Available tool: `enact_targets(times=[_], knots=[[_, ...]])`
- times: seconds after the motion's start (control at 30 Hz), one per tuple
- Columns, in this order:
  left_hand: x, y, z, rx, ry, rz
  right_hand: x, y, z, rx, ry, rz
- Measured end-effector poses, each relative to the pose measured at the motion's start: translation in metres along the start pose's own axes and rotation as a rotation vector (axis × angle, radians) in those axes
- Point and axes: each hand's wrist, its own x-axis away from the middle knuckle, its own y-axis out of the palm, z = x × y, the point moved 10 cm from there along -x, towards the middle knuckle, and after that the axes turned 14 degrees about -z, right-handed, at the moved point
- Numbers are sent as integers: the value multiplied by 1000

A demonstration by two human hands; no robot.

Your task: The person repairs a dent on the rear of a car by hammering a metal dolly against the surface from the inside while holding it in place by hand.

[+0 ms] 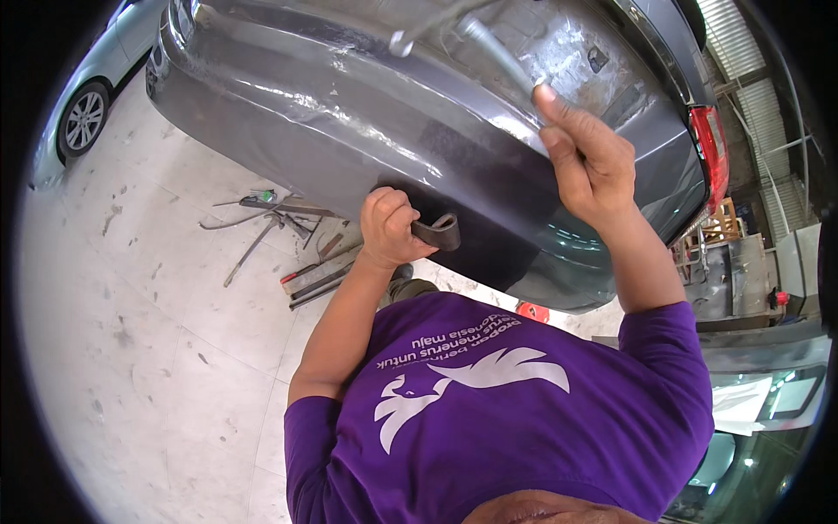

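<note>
My right hand (pixel 594 157) is closed on the handle of a hammer (pixel 499 54), raised over the rear of a dark grey car (pixel 419 122). The hammer is partly smeared by motion, and its long thin head reaches to the left. In my left hand (pixel 389 225) is a dark curved metal dolly (pixel 439 232) with a hooked end. The fingers wrap round it close against the dark lower part of the car's rear panel. Whether the dolly touches the panel cannot be made out. Scuffed, bare-looking patches show along the panel's ridge.
Several hand tools and bars (pixel 288 218) lie on the pale floor (pixel 148 349) at the left. A silver car (pixel 96 87) stands at the far left. A red tail light (pixel 709 153) sits at the car's right corner. Another vehicle (pixel 768 410) is at the lower right.
</note>
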Motion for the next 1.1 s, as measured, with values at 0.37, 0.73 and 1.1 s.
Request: enact_targets(times=[0.37,0.73,1.1], knots=[[0,0,-2,-8,-11,-11,-12,10,13,29,3,-186],[-5,-3,0,8,9,-40,-8,5,19,-42,34,-105],[-3,-5,-1,31,-1,-27,-15,14,22,-9,49,-132]])
